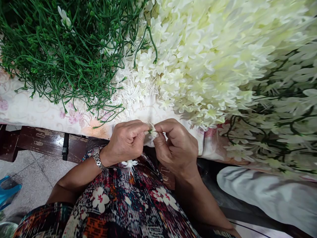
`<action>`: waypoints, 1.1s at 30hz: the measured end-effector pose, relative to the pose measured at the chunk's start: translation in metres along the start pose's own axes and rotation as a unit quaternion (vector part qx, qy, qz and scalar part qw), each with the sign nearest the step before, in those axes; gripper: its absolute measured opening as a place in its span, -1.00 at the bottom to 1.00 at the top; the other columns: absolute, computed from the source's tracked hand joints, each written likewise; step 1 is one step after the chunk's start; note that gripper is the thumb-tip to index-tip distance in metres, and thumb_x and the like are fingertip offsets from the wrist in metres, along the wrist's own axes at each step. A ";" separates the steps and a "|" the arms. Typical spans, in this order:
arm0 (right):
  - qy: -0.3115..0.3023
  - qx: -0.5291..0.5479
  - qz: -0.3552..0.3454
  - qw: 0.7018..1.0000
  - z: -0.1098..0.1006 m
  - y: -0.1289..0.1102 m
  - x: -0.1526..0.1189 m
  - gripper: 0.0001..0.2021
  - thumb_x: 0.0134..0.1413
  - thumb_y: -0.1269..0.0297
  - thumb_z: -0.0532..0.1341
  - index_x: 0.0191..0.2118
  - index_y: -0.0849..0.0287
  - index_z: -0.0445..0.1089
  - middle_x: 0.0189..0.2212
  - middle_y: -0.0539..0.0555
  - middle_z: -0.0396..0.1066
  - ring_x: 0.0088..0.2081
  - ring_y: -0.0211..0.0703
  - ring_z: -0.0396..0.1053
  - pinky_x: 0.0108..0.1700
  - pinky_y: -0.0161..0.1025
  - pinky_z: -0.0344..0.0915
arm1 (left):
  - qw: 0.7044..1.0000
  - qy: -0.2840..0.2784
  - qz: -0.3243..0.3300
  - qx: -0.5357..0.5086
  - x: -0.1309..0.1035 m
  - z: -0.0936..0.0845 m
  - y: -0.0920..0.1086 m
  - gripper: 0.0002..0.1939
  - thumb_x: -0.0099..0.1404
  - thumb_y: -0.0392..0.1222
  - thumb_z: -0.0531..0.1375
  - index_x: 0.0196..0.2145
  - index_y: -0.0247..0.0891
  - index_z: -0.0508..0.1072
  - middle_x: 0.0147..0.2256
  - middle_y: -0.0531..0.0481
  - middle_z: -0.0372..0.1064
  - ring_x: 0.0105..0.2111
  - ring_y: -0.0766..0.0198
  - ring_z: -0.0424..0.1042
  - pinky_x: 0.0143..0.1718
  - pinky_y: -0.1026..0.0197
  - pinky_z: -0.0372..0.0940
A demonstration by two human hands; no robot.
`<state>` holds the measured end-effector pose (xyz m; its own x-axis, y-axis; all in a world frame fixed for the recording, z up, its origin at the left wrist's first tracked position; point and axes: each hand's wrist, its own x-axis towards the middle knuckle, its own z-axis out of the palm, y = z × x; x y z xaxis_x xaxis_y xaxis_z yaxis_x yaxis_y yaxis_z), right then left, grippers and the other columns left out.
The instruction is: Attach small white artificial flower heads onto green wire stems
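Close together at the table's front edge, both hands pinch one small white artificial flower (pixel 153 133). My left hand (pixel 127 140), with a metal watch (pixel 97 159) at the wrist, has its fingertips closed by a bit of green at the flower's centre. Thumb and forefinger of my right hand (pixel 175 145) grip the petals from the other side. Below my left hand shows another white flower (pixel 130 164) with thin white strands; whether it hangs from the same stem cannot be seen.
Green plastic stems (pixel 64 56) are heaped at the back left. Beside them lie thin white strands (pixel 130 91) and a big pile of pale artificial blossoms (pixel 198 59). Finished-looking flower sprays (pixel 274 132) lie right, on the floral tablecloth (pixel 39 105). A white-clothed leg (pixel 260 191) is below.
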<state>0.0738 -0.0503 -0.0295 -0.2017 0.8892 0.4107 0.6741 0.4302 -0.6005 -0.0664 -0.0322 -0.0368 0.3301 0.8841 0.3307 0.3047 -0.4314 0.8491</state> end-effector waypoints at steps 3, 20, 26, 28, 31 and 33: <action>-0.006 -0.005 0.010 1.000 -0.002 0.000 0.000 -0.87 -0.04 0.50 0.08 -0.34 0.14 0.16 -0.51 -0.03 0.23 -0.47 -0.32 0.23 -0.49 -0.35 0.19 | 1.000 -0.007 -0.009 -0.007 0.000 -0.001 0.000 -0.84 0.15 -0.40 0.00 -0.44 -0.32 0.36 -0.61 0.09 0.23 -0.60 0.45 0.18 -0.55 0.38 0.14; 0.004 -0.027 -0.037 0.999 -0.002 0.001 0.003 -0.86 -0.04 0.52 0.06 -0.34 0.16 0.15 -0.52 -0.01 0.25 -0.46 -0.30 0.26 -0.46 -0.34 0.24 | 1.000 0.010 0.001 0.013 0.001 0.001 0.002 -0.83 0.12 -0.43 -0.01 -0.48 -0.34 0.36 -0.64 0.09 0.19 -0.62 0.45 0.16 -0.59 0.37 0.11; 0.014 -0.003 -0.011 1.000 0.002 0.001 0.000 -0.87 -0.04 0.51 0.08 -0.34 0.15 0.17 -0.52 0.01 0.26 -0.46 -0.29 0.27 -0.49 -0.33 0.22 | 1.000 0.020 -0.008 0.023 0.002 0.002 0.002 -0.82 0.14 -0.39 -0.02 -0.47 -0.31 0.36 -0.62 0.08 0.25 -0.63 0.44 0.18 -0.59 0.37 0.13; 0.013 0.002 -0.003 1.000 0.002 0.002 -0.001 -0.86 -0.05 0.51 0.08 -0.33 0.16 0.17 -0.51 0.01 0.27 -0.46 -0.30 0.27 -0.48 -0.34 0.22 | 0.999 0.022 -0.009 0.023 0.002 0.002 0.002 -0.82 0.15 -0.38 -0.02 -0.47 -0.31 0.35 -0.62 0.08 0.25 -0.63 0.45 0.18 -0.59 0.37 0.13; 0.011 0.009 0.006 1.000 0.003 0.002 -0.002 -0.86 -0.06 0.52 0.09 -0.33 0.16 0.18 -0.51 0.00 0.26 -0.45 -0.31 0.26 -0.46 -0.35 0.23 | 1.000 0.021 -0.012 0.019 0.002 0.002 0.002 -0.83 0.15 -0.38 -0.02 -0.47 -0.32 0.36 -0.63 0.08 0.24 -0.62 0.45 0.18 -0.58 0.37 0.13; 0.011 0.012 0.008 1.000 0.003 0.002 -0.002 -0.85 -0.07 0.52 0.09 -0.33 0.17 0.18 -0.51 0.00 0.25 -0.45 -0.31 0.26 -0.45 -0.35 0.23 | 1.000 0.020 -0.012 0.018 0.001 0.002 0.001 -0.83 0.15 -0.38 -0.02 -0.47 -0.32 0.36 -0.63 0.09 0.22 -0.62 0.45 0.17 -0.57 0.36 0.13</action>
